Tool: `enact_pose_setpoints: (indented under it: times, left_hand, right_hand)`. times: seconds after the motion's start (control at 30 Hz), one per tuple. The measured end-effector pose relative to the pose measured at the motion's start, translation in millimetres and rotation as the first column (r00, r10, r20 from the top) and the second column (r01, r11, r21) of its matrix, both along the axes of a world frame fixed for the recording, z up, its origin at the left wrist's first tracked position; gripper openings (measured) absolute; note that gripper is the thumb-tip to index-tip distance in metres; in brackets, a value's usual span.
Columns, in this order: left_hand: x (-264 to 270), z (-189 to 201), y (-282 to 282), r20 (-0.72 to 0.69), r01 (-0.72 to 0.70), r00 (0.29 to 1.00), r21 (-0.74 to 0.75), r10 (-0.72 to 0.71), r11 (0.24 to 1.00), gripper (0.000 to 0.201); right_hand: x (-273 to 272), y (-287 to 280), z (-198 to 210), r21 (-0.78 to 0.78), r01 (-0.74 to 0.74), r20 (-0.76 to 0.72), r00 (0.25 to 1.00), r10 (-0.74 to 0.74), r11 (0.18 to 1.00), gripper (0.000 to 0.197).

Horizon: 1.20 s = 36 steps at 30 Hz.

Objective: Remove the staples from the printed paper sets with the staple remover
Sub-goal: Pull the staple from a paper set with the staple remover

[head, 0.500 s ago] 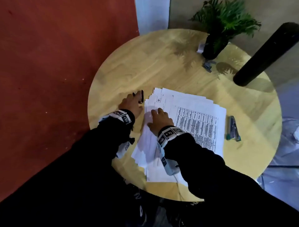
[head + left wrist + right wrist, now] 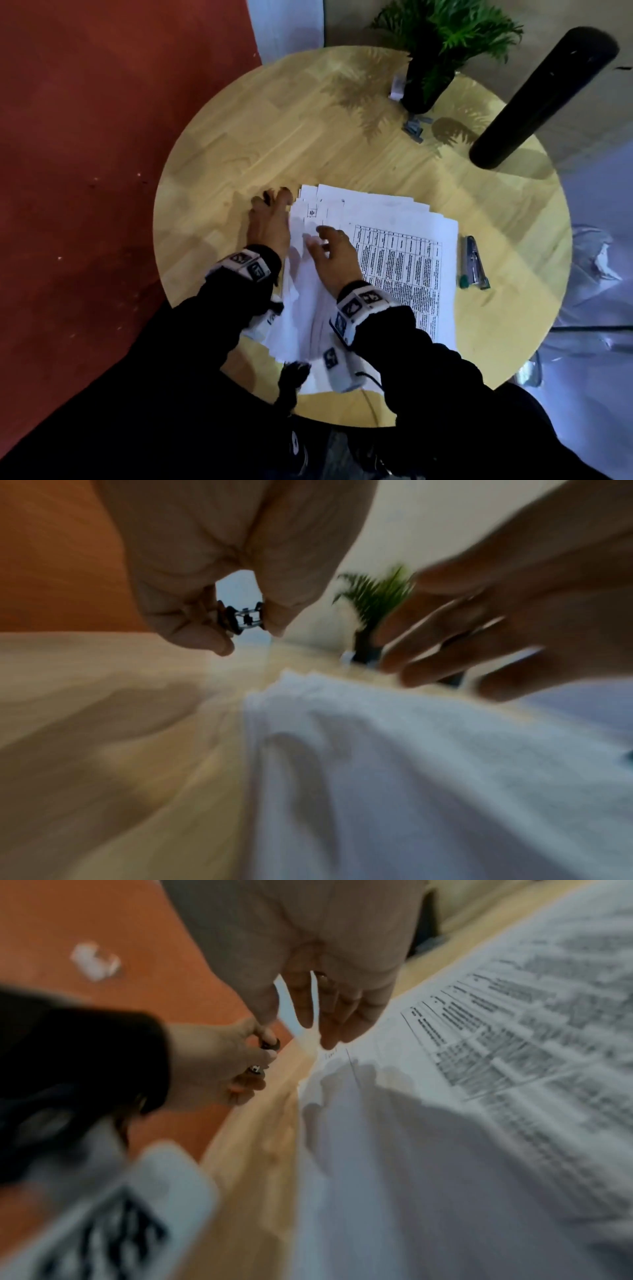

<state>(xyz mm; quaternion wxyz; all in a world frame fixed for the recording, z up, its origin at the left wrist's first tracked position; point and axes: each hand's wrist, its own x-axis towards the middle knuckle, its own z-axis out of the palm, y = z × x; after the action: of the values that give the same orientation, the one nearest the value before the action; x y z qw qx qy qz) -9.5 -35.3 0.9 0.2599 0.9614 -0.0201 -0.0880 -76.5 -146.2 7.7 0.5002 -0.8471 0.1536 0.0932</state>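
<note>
Staple remover (image 2: 245,618) in left hand (image 2: 269,224)

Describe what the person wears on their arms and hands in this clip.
Both arms are in long black sleeves. Each wrist carries a white band with black-and-white square markers: one by the left hand, one by the right hand. A white camera block with another marker hangs under the right wrist, with a thin cable trailing off it. The hands are bare, and the right hand wears a ring.
</note>
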Motion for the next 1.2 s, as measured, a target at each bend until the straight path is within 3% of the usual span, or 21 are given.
enact_pose_setpoints:
  times: [0.07, 0.13, 0.17, 0.23, 0.33, 0.43, 0.5, 0.53, 0.6, 0.67, 0.73, 0.83, 0.93, 1.2]
  left_hand:
    - [-19.1, 17.5, -17.7, 0.012, 0.101, 0.995, -0.121, -0.101, 0.987, 0.032]
    - [-37.6, 23.5, -32.7, -0.018, 0.216, 0.973, -0.285, -0.230, 0.934, 0.034]
    - [-43.6, 25.5, -37.0, -0.023, 0.262, 0.956, -0.374, -0.291, 0.890, 0.035]
    - [-53.0, 30.1, -38.4, -0.022, 0.344, 0.917, -0.466, -0.399, 0.815, 0.036]
    - [-66.6, 34.4, -37.7, -0.002, 0.506, 0.829, -0.423, -0.559, 0.751, 0.023]
    - [-84.6, 32.5, -37.9, -0.053, 0.638, 0.724, -0.327, -0.688, 0.697, 0.022]
    - [-87.8, 25.3, -38.1, -0.104, 0.690, 0.679, -0.249, -0.727, 0.680, 0.023]
    - [-86.1, 21.8, -37.0, -0.138, 0.672, 0.703, -0.191, -0.697, 0.715, 0.022]
    - [-77.2, 11.8, -32.4, -0.202, 0.538, 0.824, -0.017, -0.530, 0.843, 0.030]
    - [-66.8, -1.5, -27.7, -0.232, 0.342, 0.922, 0.109, -0.310, 0.933, 0.046]
    - [-61.3, -10.0, -26.5, -0.260, 0.193, 0.953, 0.134, -0.154, 0.972, 0.061]
    - [-56.4, -19.1, -30.6, -0.273, 0.068, 0.962, 0.152, -0.025, 0.986, 0.072]
    - [-50.0, -26.4, -39.6, -0.287, 0.027, 0.958, 0.084, -0.002, 0.996, 0.075]
    - [-41.8, -35.1, -56.8, -0.388, -0.192, 0.913, -0.139, 0.126, 0.971, 0.058]
  right_hand:
    - [5.4, 3.8, 14.1, 0.383, 0.208, -0.105, 0.978, -0.181, 0.900, 0.048]
    - [4.9, -0.4, 23.4, 0.670, 0.295, -0.232, 0.955, -0.186, 0.681, 0.042]
    - [2.1, -7.0, 27.5, 0.729, 0.312, -0.266, 0.949, -0.168, 0.609, 0.041]
    - [-11.3, -23.7, 33.0, 0.777, 0.316, -0.273, 0.948, -0.161, 0.544, 0.035]
    - [-32.9, -50.4, 31.9, 0.841, 0.265, -0.227, 0.964, -0.137, 0.471, 0.023]
    - [-51.2, -64.1, 23.8, 0.801, 0.238, -0.200, 0.971, -0.129, 0.550, 0.027]
    - [-60.9, -65.4, 12.7, 0.715, 0.363, -0.258, 0.931, -0.257, 0.598, 0.016]
    - [-66.5, -65.3, 5.3, 0.615, 0.421, -0.264, 0.907, -0.329, 0.667, 0.022]
    - [-79.6, -64.3, -12.5, 0.358, 0.454, -0.214, 0.890, -0.402, 0.816, 0.040]
    - [-94.4, -60.0, -26.5, 0.180, 0.354, -0.152, 0.932, -0.330, 0.918, 0.044]
    - [-104.0, -55.7, -38.2, 0.075, 0.221, -0.121, 0.970, -0.211, 0.972, 0.044]
    - [-107.3, -54.5, -52.0, 0.026, 0.149, -0.103, 0.984, -0.146, 0.988, 0.050]
    - [-106.8, -57.7, -59.6, 0.028, 0.122, -0.113, 0.987, -0.118, 0.992, 0.053]
    - [-106.6, -65.2, -58.3, 0.047, 0.056, -0.104, 0.993, -0.051, 0.997, 0.054]
